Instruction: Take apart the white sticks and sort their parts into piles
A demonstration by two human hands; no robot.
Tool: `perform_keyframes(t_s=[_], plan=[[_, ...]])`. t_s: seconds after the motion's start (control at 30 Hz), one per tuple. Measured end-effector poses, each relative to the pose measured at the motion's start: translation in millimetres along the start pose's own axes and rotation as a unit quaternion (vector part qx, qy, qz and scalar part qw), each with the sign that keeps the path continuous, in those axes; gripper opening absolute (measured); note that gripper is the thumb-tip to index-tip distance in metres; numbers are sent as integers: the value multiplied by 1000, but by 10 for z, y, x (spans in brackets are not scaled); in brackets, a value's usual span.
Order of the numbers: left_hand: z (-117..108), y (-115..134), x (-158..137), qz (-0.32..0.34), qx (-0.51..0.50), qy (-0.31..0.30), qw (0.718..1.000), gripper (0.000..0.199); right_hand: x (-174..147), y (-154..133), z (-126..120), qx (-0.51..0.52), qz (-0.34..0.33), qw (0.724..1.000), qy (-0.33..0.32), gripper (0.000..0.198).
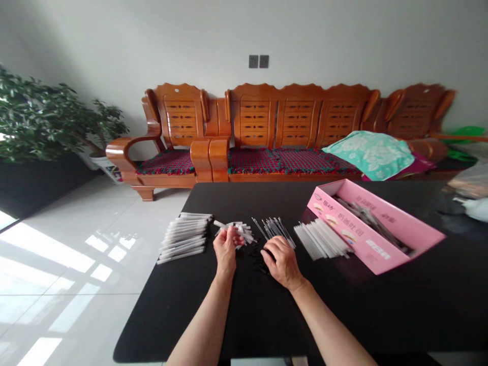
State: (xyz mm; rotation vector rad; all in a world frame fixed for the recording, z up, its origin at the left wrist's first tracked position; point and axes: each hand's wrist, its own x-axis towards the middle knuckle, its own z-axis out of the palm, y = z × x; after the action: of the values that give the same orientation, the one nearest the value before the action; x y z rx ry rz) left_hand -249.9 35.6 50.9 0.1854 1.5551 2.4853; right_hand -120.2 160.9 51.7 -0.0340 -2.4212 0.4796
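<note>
My left hand (225, 249) is closed, its thumb and fingertips pinching a short white pen part (220, 224) that looks like a cap or small tube. Behind those fingers lies a pile of short white pen parts (247, 234). With its fingers curled down, my right hand (282, 262) is low over the table by scattered small black pieces (259, 262); its fingertips are partly hidden, so whatever they hold cannot be made out. Thin dark pen refills (273, 227) lie just beyond this hand. White pen barrels (322, 239) are laid side by side to its right.
A row of white pens with dark ends (185, 238) lies at the table's left edge. The pink box (375, 249) on the right holds many dark, thin pieces. Plastic bags (473, 190) are at the far right of the black table (183, 315). Wooden seats (255, 122) stand behind.
</note>
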Motion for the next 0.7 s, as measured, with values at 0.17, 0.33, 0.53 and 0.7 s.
perform_keyframes(t_s=[0.17,0.33,0.53,0.7], plan=[[42,-32,-70,-6,36,-68,997,40,16,-23,30,5,-6,1000,15,13],[35,5,-68,8,57,-75,996,40,31,-24,65,-1,-20,1000,17,16],[-175,62,161,61,-19,118,991,38,-33,284,-78,-65,28,995,75,19],[-193,53,147,74,6,102,992,38,-216,708,-333,-207,136,953,177,16]])
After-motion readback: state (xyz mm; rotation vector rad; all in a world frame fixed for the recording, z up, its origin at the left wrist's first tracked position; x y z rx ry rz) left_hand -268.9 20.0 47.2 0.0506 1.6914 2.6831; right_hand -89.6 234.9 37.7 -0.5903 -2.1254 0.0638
